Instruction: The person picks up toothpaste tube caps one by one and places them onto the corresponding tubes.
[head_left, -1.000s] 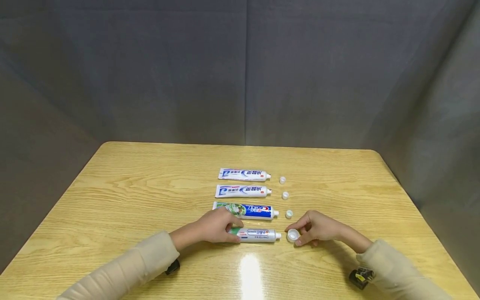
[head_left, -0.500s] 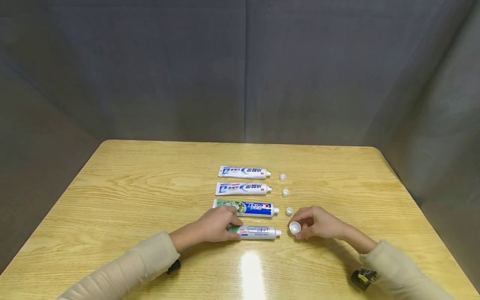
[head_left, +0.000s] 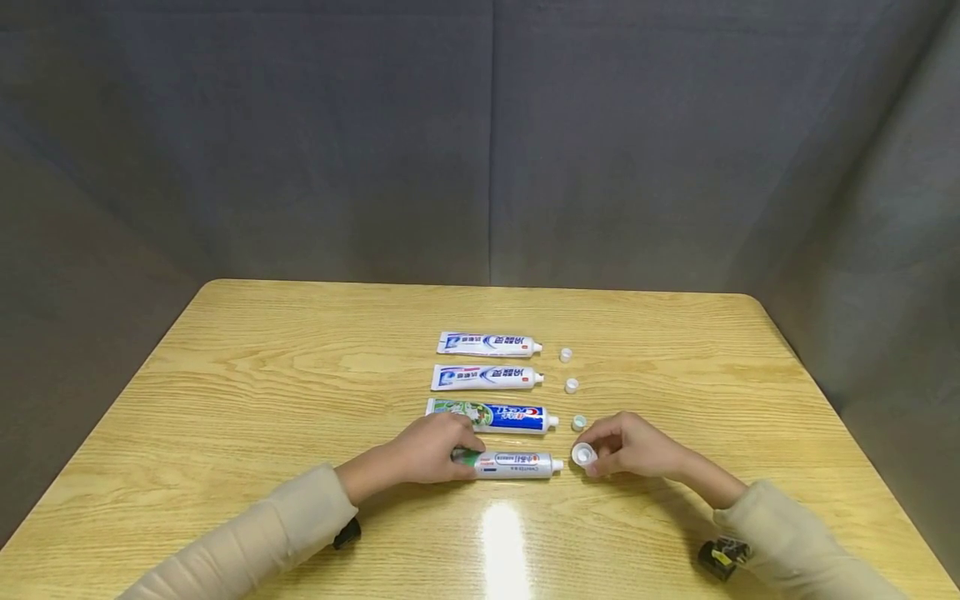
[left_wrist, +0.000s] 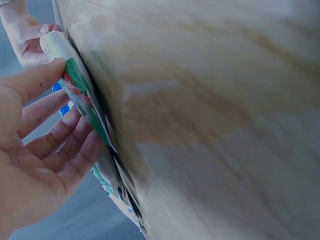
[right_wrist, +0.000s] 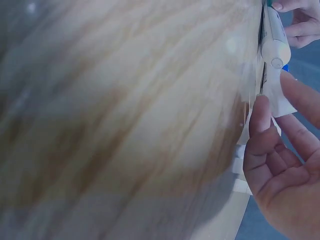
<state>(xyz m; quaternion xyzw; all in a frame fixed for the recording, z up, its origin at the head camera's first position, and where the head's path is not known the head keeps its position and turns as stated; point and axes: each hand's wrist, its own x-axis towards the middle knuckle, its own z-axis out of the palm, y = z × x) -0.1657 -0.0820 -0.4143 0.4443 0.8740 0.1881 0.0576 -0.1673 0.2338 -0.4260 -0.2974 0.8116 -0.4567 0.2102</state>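
Around silver-and-green plastic toothpaste tube (head_left: 519, 466) on wooden table (head_left: 262, 392): left hand (head_left: 433, 450) pinches its body | just off its nozzle (head_left: 557, 465): right hand (head_left: 636, 447) pinches round white plastic cap (head_left: 582, 454) | risk: slackening fingertips could drop cap

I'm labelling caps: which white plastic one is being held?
The largest round white plastic cap, pinched by the right hand; the three smaller white caps sit on the wooden table.

Bright glare on the tabletop (head_left: 315, 375)
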